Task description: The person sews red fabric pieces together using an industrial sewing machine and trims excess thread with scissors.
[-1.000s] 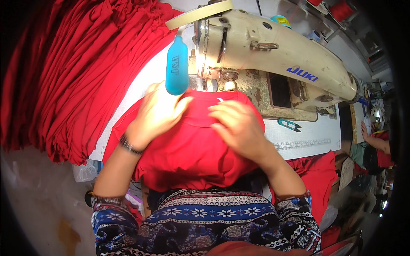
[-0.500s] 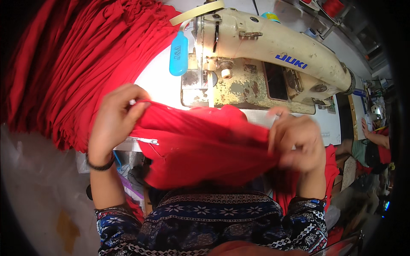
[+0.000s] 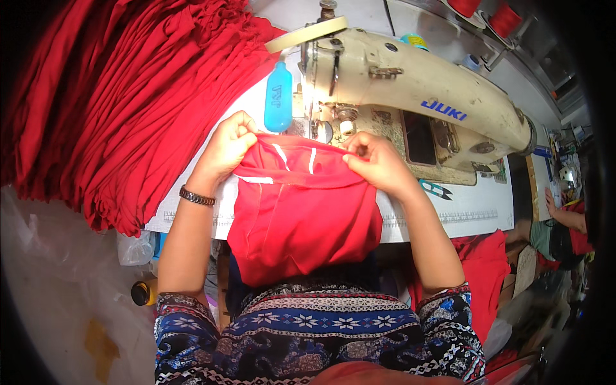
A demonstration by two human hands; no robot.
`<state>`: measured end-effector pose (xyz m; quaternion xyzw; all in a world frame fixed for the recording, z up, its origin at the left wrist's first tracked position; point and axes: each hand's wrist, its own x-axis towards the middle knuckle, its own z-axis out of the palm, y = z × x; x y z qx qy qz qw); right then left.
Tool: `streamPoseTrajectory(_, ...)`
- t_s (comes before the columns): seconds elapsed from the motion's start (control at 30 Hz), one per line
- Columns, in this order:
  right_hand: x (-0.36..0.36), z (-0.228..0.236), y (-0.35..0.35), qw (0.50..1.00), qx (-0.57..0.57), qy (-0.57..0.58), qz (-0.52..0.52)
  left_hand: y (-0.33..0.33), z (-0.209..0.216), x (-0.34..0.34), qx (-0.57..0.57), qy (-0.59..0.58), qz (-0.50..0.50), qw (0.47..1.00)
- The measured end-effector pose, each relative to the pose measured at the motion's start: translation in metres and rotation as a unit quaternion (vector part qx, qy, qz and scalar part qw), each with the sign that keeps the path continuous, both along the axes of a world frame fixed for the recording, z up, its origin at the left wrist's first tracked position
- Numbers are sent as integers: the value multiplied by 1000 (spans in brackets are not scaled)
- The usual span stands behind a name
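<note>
A red garment (image 3: 308, 218) hangs spread between my hands, its upper edge close to the sewing machine's needle area and its lower part falling over the table's front edge. White strips show on its inside near the top. My left hand (image 3: 228, 149) pinches its upper left corner. My right hand (image 3: 378, 160) grips the upper right edge between thumb and fingers. Just beyond the cloth stands the worn cream sewing machine (image 3: 410, 74), its needle plate partly hidden. A blue tag-shaped piece (image 3: 278, 99) hangs at the machine's left end, beneath a pale tape roll (image 3: 307, 34).
A large heap of red cloth (image 3: 122, 96) covers the left side. Teal-handled thread snips (image 3: 436, 189) lie on the white table (image 3: 462, 215) right of my arm. More red cloth (image 3: 481, 269) hangs at lower right. Red thread cones (image 3: 504, 20) stand behind. Another person's arm (image 3: 564, 215) shows far right.
My hands have brought the garment up and forward toward the machine. The right hand has moved left, and the cloth now hangs flatter with its white strips showing.
</note>
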<state>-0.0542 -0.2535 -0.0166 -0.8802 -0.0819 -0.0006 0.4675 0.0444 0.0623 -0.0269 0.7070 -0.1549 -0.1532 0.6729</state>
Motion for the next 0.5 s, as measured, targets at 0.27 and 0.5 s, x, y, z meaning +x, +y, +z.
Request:
streamPoseTrajectory(0.27, 9, 1, 24, 892, 431, 132, -39, -19, 4, -18, -181, 49, 22, 982)
streamPoseTrajectory(0.5, 5, 20, 33, 941, 320, 107, 8, -13, -2, -18, -209, -25, 1, 978)
